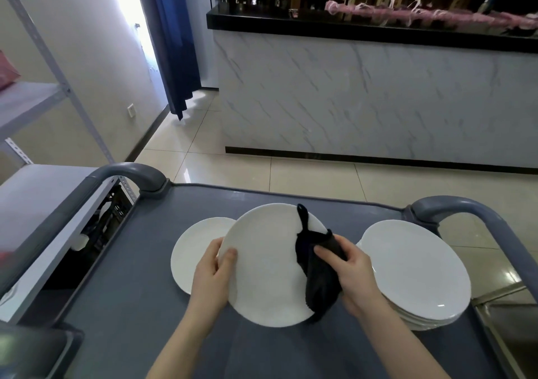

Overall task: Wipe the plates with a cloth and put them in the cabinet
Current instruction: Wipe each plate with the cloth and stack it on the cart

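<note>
1. I see a white dinner plate (267, 265) held above the middle of the grey cart tray (139, 306), tilted with its face toward me and its far rim raised.
2. My left hand (214, 276) grips the plate's left rim, thumb on the face and fingers hidden behind it.
3. My right hand (353, 274) is closed around a bunched black cloth (316, 274) pressed to the right part of the plate's face. The cloth's long axis runs near to far, one narrow tail pointing up past the far rim and the other end hanging below the near rim.
4. The tray holds two more lots of plates. A single white plate (192, 250) lies flat on the left, partly hidden behind the held one. A stack of white plates (419, 274) sits on the right; I cannot count its layers.
5. Curved grey cart handles (128, 172) rise at the tray's far corners.
6. To the left, a metal shelf rack (43, 111) holds a black crate (113, 212) whose contents I cannot make out.
7. Across the tiled floor stands a marble-faced counter (378, 93) with a black top.
</note>
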Motion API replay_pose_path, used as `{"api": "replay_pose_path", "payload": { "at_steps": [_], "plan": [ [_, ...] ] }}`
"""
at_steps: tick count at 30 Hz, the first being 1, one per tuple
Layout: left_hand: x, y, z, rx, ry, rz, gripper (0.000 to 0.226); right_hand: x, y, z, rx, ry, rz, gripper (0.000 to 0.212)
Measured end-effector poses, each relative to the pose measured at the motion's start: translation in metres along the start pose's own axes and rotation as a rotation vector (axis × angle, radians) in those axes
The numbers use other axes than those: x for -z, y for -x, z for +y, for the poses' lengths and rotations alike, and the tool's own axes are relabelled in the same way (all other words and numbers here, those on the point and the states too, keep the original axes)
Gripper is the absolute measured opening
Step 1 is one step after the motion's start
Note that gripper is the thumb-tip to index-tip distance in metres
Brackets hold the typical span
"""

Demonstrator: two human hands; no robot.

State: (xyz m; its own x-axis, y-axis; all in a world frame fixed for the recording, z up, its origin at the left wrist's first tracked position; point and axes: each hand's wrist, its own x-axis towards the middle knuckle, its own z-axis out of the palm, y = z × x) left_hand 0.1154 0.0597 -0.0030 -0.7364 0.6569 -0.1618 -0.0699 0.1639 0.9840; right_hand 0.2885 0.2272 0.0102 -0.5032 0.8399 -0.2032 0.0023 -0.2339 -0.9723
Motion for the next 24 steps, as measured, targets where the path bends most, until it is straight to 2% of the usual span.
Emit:
{"api": "replay_pose_path", "payload": {
  "at_steps": [3, 7, 9, 12, 14, 18, 24],
  "plan": [
    [-0.003, -0.003, 0.006, -0.058, -0.05, -0.002, 0.017, 0.008, 0.001, 0.002, -0.006, 0.139, -0.013, 0.025],
    [0.013, -0.018, 0.02, -0.156, -0.197, -0.138, 0.021, 0.007, -0.005, -0.022, 0.109, 0.407, -0.112, 0.027],
    [0.013, -0.022, 0.031, -0.228, -0.287, -0.233, 0.018, -0.003, -0.01, -0.038, 0.191, 0.554, -0.21, 0.027],
    [0.003, -0.023, 0.039, -0.327, -0.491, -0.393, 0.015, -0.029, -0.012, -0.052, 0.29, 0.778, -0.451, 0.025],
    [0.0, -0.022, 0.037, -0.326, -0.507, -0.392, 0.015, -0.041, -0.01, -0.052, 0.331, 0.849, -0.511, 0.024],
    [0.011, -0.017, 0.031, -0.293, -0.372, -0.273, 0.022, -0.029, -0.009, -0.044, 0.309, 0.703, -0.396, 0.02],
    [0.01, -0.004, 0.024, -0.196, -0.105, 0.03, 0.028, 0.0, 0.009, -0.008, 0.052, 0.344, -0.146, 0.02]
  ]
}}
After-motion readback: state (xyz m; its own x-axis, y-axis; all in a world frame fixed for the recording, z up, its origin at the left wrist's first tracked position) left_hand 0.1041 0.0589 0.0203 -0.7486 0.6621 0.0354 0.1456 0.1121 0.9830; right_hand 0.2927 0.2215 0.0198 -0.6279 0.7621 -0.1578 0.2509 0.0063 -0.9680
